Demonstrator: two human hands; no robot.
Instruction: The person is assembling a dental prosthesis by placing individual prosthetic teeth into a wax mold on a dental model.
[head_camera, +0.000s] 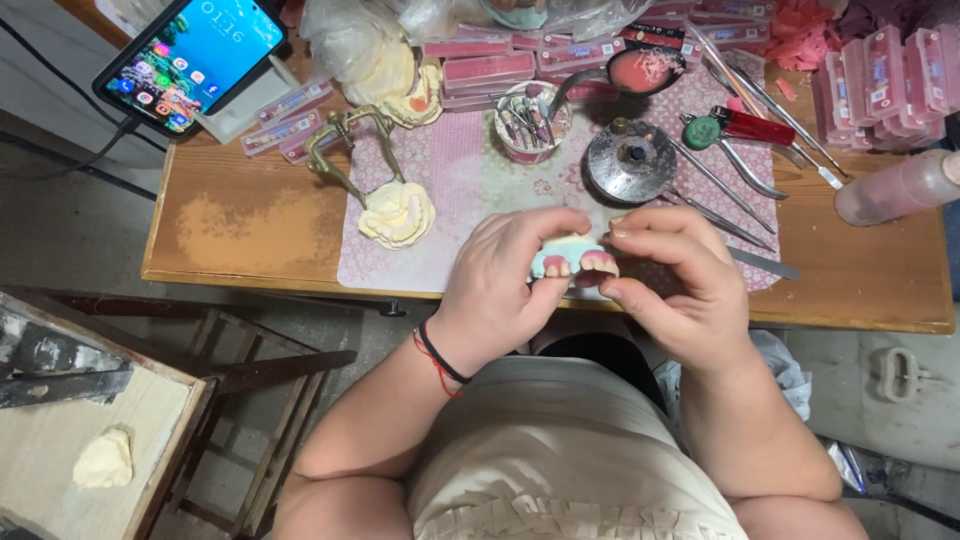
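Note:
Both my hands hold a small dental model (574, 258) with pink wax gums, pale teeth and a light blue-green base, just in front of the table's near edge. My left hand (500, 290) grips it from the left, thumb under it and fingers curled over the top. My right hand (672, 285) pinches its right end between thumb and fingertips. Black and red strings circle my left wrist (438, 360).
On the wooden table (250, 225) lie a patterned mat (450, 180), a brass articulator on a plaster lump (395, 212), a cup of burs (527, 125), a round metal burner (632, 160), metal hand tools (735, 170), pink tooth boxes (885, 75), a phone (195, 55). A plaster lump (103, 460) lies lower left.

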